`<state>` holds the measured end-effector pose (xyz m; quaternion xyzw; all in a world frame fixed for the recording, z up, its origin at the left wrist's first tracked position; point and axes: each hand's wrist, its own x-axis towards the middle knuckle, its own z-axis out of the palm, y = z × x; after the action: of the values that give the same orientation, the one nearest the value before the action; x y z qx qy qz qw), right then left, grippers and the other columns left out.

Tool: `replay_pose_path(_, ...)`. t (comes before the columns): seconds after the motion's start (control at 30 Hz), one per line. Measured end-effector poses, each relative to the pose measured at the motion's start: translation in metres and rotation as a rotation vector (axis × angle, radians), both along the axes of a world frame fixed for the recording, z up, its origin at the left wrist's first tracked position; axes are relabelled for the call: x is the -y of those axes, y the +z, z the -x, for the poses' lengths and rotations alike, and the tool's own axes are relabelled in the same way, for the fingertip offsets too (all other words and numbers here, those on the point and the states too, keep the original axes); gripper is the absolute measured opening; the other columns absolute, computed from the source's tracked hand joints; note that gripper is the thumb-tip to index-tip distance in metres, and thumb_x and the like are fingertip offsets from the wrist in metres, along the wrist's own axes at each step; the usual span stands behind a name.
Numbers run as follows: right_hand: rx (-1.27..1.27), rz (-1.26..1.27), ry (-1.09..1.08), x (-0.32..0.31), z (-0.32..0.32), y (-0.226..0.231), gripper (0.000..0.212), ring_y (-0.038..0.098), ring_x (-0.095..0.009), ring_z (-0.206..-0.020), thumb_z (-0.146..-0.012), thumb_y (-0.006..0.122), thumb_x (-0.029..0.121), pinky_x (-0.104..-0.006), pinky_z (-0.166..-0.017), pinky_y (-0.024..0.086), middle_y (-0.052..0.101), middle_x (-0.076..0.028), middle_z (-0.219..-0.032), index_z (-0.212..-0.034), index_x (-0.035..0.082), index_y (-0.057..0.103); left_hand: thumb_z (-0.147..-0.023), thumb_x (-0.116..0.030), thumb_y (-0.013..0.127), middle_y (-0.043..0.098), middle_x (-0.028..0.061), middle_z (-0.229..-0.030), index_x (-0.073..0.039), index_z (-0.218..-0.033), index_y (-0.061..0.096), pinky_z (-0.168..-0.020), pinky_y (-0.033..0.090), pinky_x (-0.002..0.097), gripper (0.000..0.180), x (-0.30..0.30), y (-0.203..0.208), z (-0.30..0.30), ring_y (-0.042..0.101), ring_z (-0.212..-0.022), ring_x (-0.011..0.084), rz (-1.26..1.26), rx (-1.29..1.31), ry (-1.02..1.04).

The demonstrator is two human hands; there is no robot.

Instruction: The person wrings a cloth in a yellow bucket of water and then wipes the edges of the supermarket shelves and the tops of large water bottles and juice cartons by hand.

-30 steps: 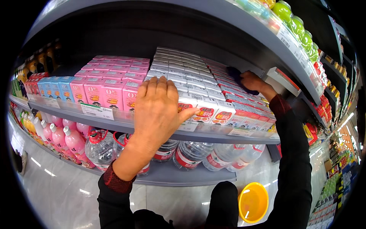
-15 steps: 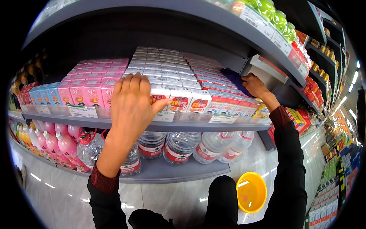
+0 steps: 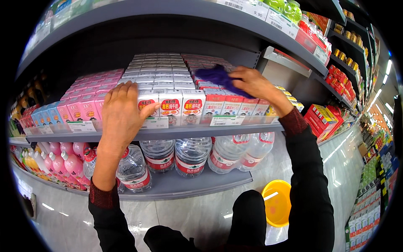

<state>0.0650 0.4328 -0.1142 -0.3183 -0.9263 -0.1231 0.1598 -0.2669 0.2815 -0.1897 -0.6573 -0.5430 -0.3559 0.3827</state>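
My right hand (image 3: 257,87) is closed on a crumpled purple cloth (image 3: 215,75), which lies over the tops of the red-and-white drink cartons (image 3: 215,104) on the middle shelf. My left hand (image 3: 121,110) rests against the front of the shelf's rows, its fingers stretched over the carton tops and its thumb spread. White drink cartons (image 3: 171,105) with red labels stand just right of that thumb. Pink cartons (image 3: 79,106) and light-blue cartons (image 3: 49,113) are to the left of it.
An upper shelf (image 3: 176,11) overhangs the cartons. Large water bottles (image 3: 193,153) and pink bottles (image 3: 74,164) stand below. On the floor by my knee is a yellow basin (image 3: 278,183). A red-and-yellow box (image 3: 317,122) sits to the right.
My right hand has brought the cloth leftward from the shelf's right end over the carton tops. My left hand stays at the carton fronts while the view has shifted slightly.
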Motion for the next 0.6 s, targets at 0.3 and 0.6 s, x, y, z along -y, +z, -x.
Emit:
replay_pose_path(0.3,-0.486,0.320,-0.448,0.010,-0.106,0.016,0.026,0.064,-0.028,-0.086,-0.081,0.056,0.015,-0.0344,-0.079,0.050,0.066,-0.014,-0.097,-0.098,-0.001,0.067,-0.085,-0.038,0.062,0.053,0.0226,-0.124,0.005,-0.126,0.048,-0.096,0.039,0.0400,0.061,0.010,0.008,-0.001,0.051,-0.115,0.0335,0.267,0.111,0.008)
replay_pose_path(0.6,-1.547,-0.250,0.388,0.098,-0.048,0.041,0.028,0.062,-0.019,-0.089,-0.087,0.057,0.013,-0.0302,-0.081,0.049,0.064,-0.009,-0.100,-0.111,-0.002,0.058,-0.093,-0.057,0.039,0.030,0.0256,-0.144,0.008,-0.142,0.017,-0.110,0.027,0.0396,0.084,-0.003,0.060,-0.003,0.031,-0.135,0.0312,0.302,1.203,-0.982)
